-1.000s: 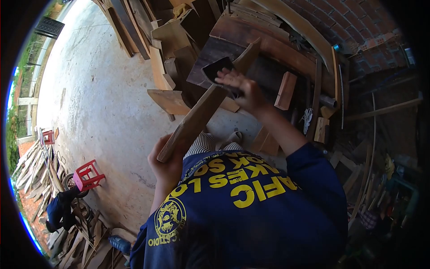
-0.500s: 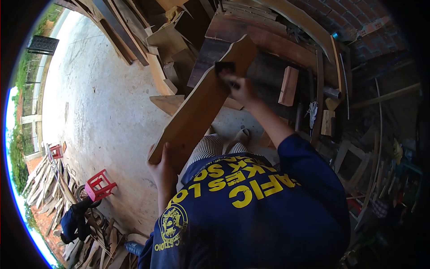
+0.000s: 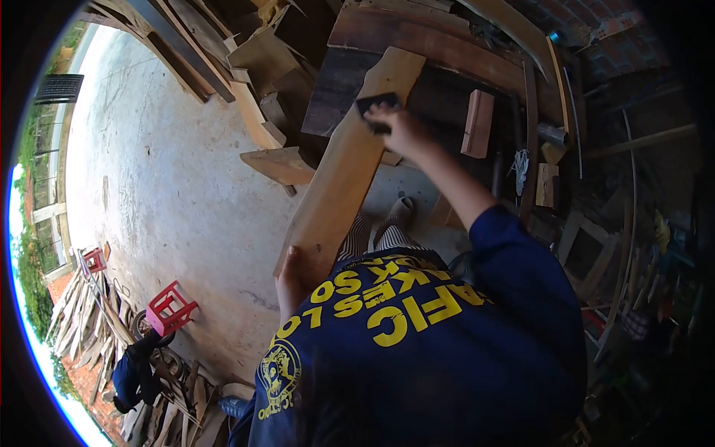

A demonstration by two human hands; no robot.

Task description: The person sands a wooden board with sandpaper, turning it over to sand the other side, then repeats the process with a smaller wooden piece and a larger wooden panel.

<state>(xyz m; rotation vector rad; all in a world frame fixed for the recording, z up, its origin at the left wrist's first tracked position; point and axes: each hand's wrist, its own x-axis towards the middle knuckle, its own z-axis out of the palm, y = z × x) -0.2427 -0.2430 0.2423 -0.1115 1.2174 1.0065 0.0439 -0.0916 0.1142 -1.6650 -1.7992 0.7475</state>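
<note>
A long wooden board [image 3: 339,175] with a shaped outline slants across the middle of the head view, its broad face turned up. Its near end is in my left hand [image 3: 293,277], with the thumb on the face and the other fingers mostly hidden beneath. My right hand [image 3: 402,128] grips a dark rectangular pad [image 3: 378,102], pressed on the board's face towards the far end. The pad's exact kind is unclear. The board's far end lies over a dark wooden workbench [image 3: 328,93].
On the bench to the right lies a short wooden block [image 3: 477,124]. Wood offcuts [image 3: 279,165] lean and lie left of the bench. Further left on the concrete floor [image 3: 179,186] stands a red stool [image 3: 171,308], near a person [image 3: 134,376] and piled wood strips [image 3: 74,309].
The board has rolled so its broad face shows more fully and looks lighter. My left hand has shifted slightly right and down with it. My right hand still holds the pad on the board.
</note>
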